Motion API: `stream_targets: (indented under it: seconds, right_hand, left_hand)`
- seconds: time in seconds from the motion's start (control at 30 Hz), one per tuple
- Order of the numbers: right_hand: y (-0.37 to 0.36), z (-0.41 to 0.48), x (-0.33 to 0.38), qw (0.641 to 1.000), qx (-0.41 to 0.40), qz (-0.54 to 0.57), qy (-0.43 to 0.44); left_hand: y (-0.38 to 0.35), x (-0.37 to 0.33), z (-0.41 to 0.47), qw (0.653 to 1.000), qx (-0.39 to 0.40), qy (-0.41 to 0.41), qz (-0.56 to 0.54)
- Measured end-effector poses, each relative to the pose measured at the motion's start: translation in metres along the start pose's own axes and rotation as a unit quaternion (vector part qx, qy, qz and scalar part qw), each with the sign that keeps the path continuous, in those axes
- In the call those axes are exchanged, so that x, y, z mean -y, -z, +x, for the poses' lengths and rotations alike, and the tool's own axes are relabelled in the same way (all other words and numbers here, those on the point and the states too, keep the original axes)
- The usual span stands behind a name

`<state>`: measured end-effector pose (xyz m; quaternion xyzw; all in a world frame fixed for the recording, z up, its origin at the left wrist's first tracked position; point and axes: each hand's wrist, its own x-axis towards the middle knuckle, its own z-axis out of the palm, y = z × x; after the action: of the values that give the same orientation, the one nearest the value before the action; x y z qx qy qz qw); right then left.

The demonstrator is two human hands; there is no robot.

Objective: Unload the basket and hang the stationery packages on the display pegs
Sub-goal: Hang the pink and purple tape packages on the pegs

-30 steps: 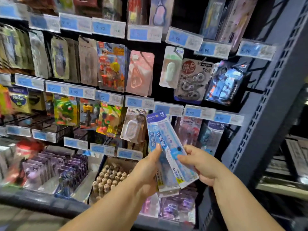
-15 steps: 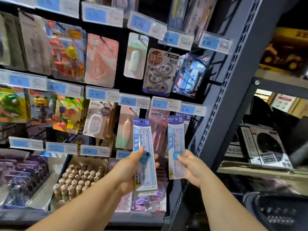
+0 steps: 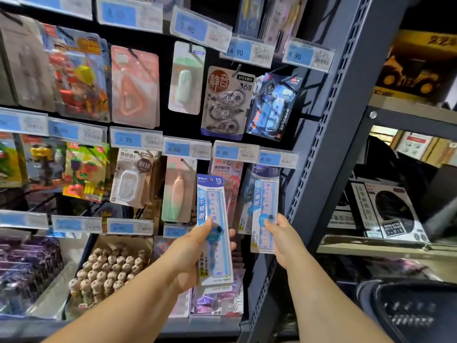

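The left hand (image 3: pixel 197 248) grips one upright blue-and-white plastic ruler package (image 3: pixel 214 229); the right hand (image 3: pixel 284 240) pinches a matching ruler package (image 3: pixel 265 209) beneath the blue 4.90 price tag (image 3: pixel 277 158).

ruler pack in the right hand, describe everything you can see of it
The ruler pack is a long, narrow clear sleeve with a dark blue header marked 15, a blue lettered strip down the left and a pale blue ruler inside. It stands upright under the 4.90 price tag, beside the grey shelf post. The right hand pinches its lower half. Whether it hangs on a peg is unclear.
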<state>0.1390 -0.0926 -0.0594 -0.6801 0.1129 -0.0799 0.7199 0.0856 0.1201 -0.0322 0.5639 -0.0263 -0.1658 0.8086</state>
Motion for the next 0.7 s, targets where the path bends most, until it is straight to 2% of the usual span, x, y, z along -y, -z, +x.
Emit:
stream_targets:
  seconds: [0.07,0.23,0.33,0.5,0.7]
  right_hand:
    - [-0.001,0.003,-0.002,1.0,-0.003,-0.002,0.001]
    - [-0.003,0.008,-0.006,1.0,-0.01,-0.01,-0.003]
    - [-0.003,0.012,-0.008,1.0,-0.009,-0.018,-0.006]
    - [-0.01,0.019,-0.011,0.999,-0.019,-0.03,-0.01]
    - [-0.019,0.028,-0.014,0.995,-0.084,-0.048,-0.007]
  left_hand:
    - [-0.004,-0.004,-0.004,1.0,0.004,-0.003,0.005]
    - [-0.001,-0.002,0.002,0.997,0.026,0.029,-0.063]
    - [0.003,0.004,0.01,0.999,0.038,0.005,-0.035]
    - [0.005,0.01,0.019,0.999,-0.003,0.033,0.009]
    - [0.016,0.016,0.038,0.998,-0.027,0.004,0.061]
